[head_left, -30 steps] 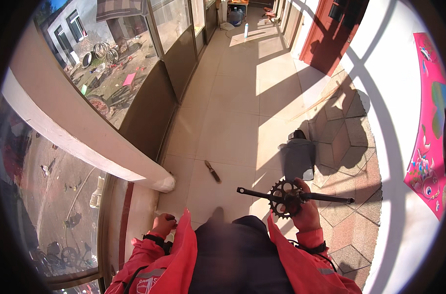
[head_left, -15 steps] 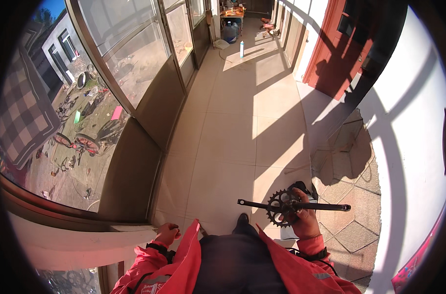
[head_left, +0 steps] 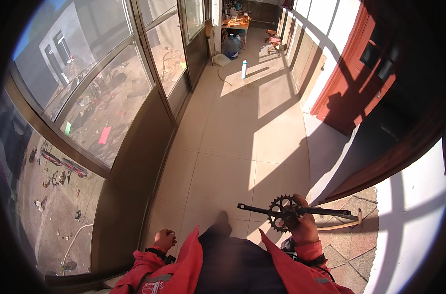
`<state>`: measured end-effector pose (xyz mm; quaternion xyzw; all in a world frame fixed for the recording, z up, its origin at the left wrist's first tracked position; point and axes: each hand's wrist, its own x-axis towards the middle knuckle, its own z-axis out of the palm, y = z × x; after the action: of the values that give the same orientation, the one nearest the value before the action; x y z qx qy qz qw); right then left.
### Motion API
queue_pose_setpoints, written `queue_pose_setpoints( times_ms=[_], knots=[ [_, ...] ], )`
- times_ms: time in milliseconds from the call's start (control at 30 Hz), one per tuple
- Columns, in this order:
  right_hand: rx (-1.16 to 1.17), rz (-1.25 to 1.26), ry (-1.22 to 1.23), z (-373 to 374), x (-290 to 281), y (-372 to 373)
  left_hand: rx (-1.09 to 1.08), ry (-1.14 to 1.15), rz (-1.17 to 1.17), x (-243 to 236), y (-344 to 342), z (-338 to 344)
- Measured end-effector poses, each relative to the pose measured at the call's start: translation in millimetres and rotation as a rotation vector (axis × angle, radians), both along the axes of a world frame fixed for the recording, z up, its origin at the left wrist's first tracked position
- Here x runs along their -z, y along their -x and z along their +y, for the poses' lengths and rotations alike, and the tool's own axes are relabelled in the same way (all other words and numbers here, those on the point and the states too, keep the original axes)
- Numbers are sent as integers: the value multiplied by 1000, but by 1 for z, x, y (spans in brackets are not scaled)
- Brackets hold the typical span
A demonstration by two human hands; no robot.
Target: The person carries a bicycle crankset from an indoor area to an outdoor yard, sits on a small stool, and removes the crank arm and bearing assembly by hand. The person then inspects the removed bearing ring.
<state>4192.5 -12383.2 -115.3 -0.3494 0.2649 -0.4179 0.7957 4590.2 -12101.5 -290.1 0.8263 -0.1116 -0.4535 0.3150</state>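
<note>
My right hand [head_left: 306, 225] grips a black bicycle crankset [head_left: 282, 209]: a toothed chainring with two crank arms, held level in front of my right side. My left hand [head_left: 165, 239] hangs low beside my red jacket [head_left: 184, 259], fingers curled; whether anything is inside them is hidden. Behind the crankset, at floor level on the right, a pale wooden handle [head_left: 355, 220] lies partly hidden.
A glazed metal-framed partition [head_left: 135, 147] lines the left, with a cluttered yard outside. Ahead along the tiled floor [head_left: 223, 127] stand a white cylinder [head_left: 244, 69], water jugs [head_left: 231, 48], folding stools [head_left: 274, 44] and a cluttered table [head_left: 236, 24]. A red door [head_left: 348, 105] stands open at right.
I have moved forward along the corridor, so the red door and far objects are nearer. The small object on the floor ahead has passed out of view. The crankset stays in my right hand.
</note>
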Motion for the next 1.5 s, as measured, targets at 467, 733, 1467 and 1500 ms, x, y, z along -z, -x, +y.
queue_pose_setpoints(
  times_ms=[467, 733, 1467, 1500],
  knots=[
    [-170, 26, 29, -415, 9, -166, 59, 150, -394, -58, -158, -455],
    [-379, 61, 52, -634, -17, -306, -17, 233, -871, -114, -224, -610],
    [-1162, -11, 15, -919, 12, -846, -388, 434, -1942, -294, -732, -948],
    [-1179, 117, -16, -925, 14, -871, -408, 346, -1958, -291, -737, -949]
  ],
)
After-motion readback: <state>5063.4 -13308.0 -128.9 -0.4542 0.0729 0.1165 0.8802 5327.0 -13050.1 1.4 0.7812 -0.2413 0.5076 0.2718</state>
